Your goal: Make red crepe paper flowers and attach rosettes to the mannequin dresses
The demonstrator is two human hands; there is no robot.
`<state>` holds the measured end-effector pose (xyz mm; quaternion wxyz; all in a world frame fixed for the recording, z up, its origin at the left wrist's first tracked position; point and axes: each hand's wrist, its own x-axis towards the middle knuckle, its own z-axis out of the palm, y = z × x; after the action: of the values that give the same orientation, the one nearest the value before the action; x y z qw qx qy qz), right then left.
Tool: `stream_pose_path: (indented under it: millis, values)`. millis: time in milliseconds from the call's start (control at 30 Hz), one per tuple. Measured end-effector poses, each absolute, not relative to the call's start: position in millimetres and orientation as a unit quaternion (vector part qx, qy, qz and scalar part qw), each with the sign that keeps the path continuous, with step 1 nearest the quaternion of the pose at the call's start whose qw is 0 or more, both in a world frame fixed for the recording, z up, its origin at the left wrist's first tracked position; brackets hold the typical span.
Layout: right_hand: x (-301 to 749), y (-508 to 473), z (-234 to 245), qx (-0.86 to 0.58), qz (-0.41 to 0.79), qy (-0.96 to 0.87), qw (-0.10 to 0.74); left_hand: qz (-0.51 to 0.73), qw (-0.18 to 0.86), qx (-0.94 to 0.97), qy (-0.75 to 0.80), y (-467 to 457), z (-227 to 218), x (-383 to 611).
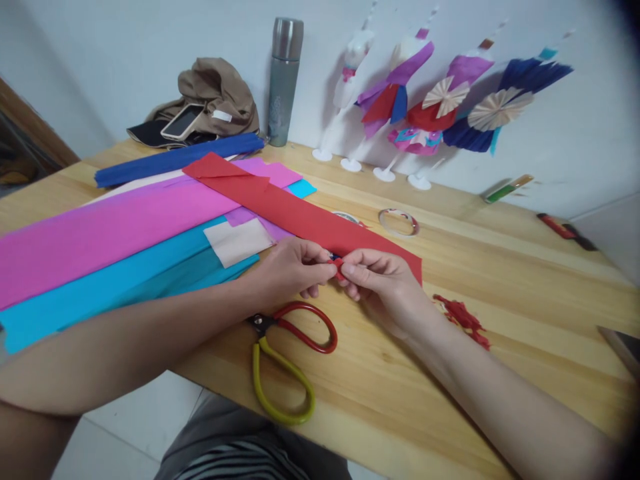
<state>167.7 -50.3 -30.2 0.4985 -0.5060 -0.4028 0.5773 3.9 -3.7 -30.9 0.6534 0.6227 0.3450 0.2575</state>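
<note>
My left hand (pixel 299 265) and my right hand (pixel 385 280) meet over the table, fingertips pinched together. Between them is a small piece of red paper (pixel 338 268), with a dark blue bit showing at its top; the fingers cover most of it. Just behind the hands lies a long folded strip of red crepe paper (pixel 320 217). Scissors (pixel 260 325) with one red and one yellow handle rest in front of my left hand, their blades hidden under the wrist. Red paper scraps (pixel 463 320) are heaped to the right, beyond my right forearm.
Pink (pixel 115 217) and turquoise crepe paper (pixel 100 300) spread left, with a blue roll (pixel 180 159) behind. Tape rolls, including one ring (pixel 399 222), lie past the red strip. Several dressed paper figures on white stands (pixel 385 175), a flask (pixel 285 83) and a phone (pixel 183 122) line the wall.
</note>
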Motion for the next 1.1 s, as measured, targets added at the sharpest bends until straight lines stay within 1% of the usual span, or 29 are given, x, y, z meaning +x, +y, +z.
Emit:
stream_pose_path:
  millis: [133, 367, 633, 733, 867, 1100]
  values:
    - [171, -49, -29, -0.491, 0.6, -0.382, 0.502, 0.255, 0.653, 0.622, 0.349, -3, -29, 4]
    - [171, -49, -32, -0.512, 0.54, -0.458, 0.486, 0.255, 0.595, 0.684, 0.335, -3, -31, 2]
    - [171, -48, -35, -0.522, 0.536, -0.424, 0.51, 0.273, 0.639, 0.624, 0.358, 4, -32, 0]
    - [170, -48, -37, -0.521, 0.53, -0.435, 0.509, 0.248, 0.628, 0.65, 0.349, 3, -35, 1]
    - [167, -48, -39, -0.523, 0.528, -0.45, 0.496, 0.258, 0.604, 0.662, 0.359, 1, -37, 3]
    - [165, -47, -43, -0.508, 0.537, -0.457, 0.494, 0.255, 0.615, 0.643, 0.379, 3, -32, 5]
